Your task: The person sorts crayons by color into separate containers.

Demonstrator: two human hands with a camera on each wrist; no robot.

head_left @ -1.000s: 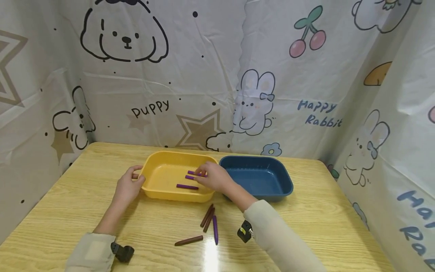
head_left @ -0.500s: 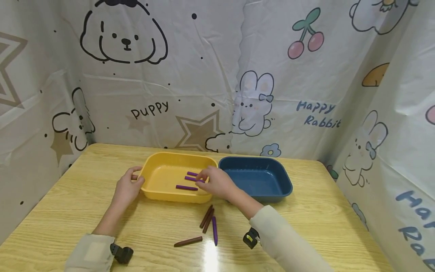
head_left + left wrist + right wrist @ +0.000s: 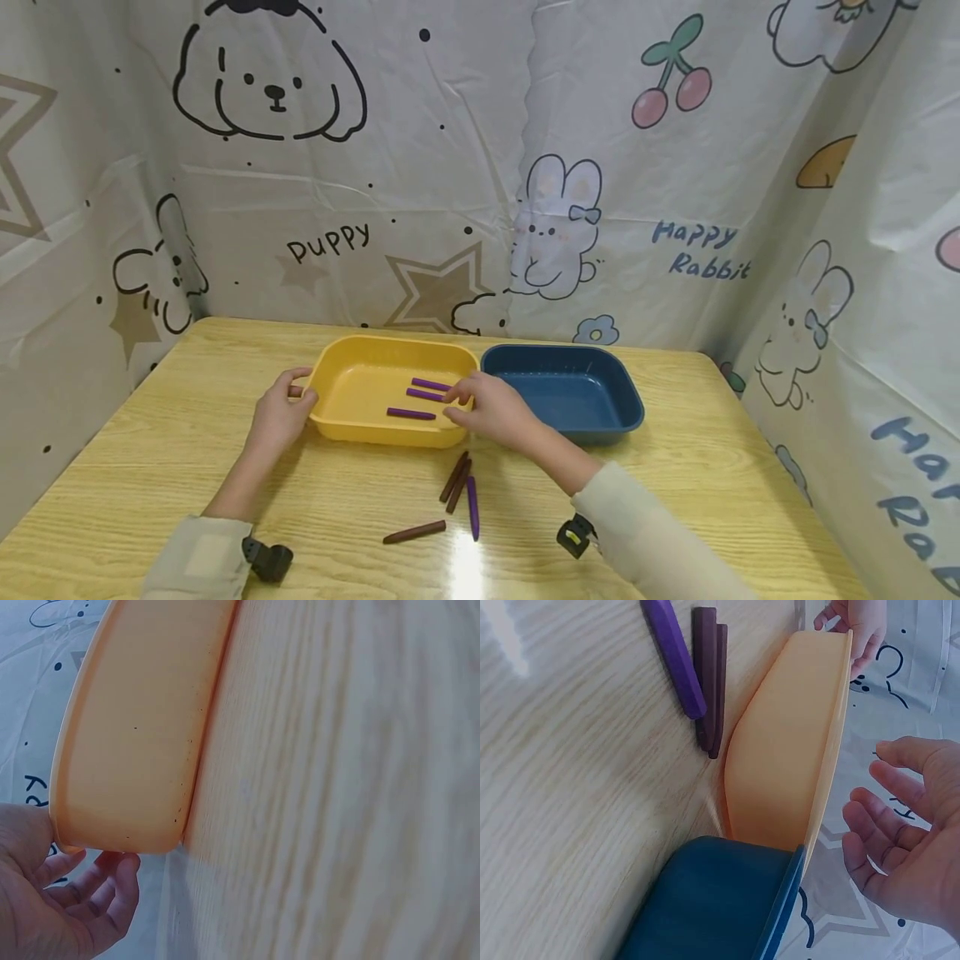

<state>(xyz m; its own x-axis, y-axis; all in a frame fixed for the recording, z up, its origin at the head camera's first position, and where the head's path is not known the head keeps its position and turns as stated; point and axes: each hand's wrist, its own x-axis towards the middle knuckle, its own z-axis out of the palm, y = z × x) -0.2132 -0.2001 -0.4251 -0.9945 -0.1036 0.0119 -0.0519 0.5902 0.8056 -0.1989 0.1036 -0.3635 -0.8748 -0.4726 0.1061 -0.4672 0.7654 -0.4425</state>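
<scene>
My left hand (image 3: 279,417) grips the left end of the yellow bin (image 3: 351,393), its thumb at the rim and its fingers against the outer end wall, as the left wrist view shows. Inside the bin lie three purple crayons (image 3: 411,413), two of them side by side near the right hand. My right hand (image 3: 497,408) hovers over the bin's right rim with nothing in it. Its fingers are loosely bent and spread apart in the right wrist view. In front of the bin a purple crayon (image 3: 473,508) and three brown crayons (image 3: 415,532) rest on the table.
A dark blue bin (image 3: 564,402) stands right beside the yellow one, with the right forearm passing in front of it. Behind the wooden table (image 3: 705,483) hangs a printed curtain (image 3: 442,150), which also runs down both sides.
My right hand has let go of a purple crayon in the yellow bin and drawn back to the right, fingers opening. The left hand has stayed on the bin.
</scene>
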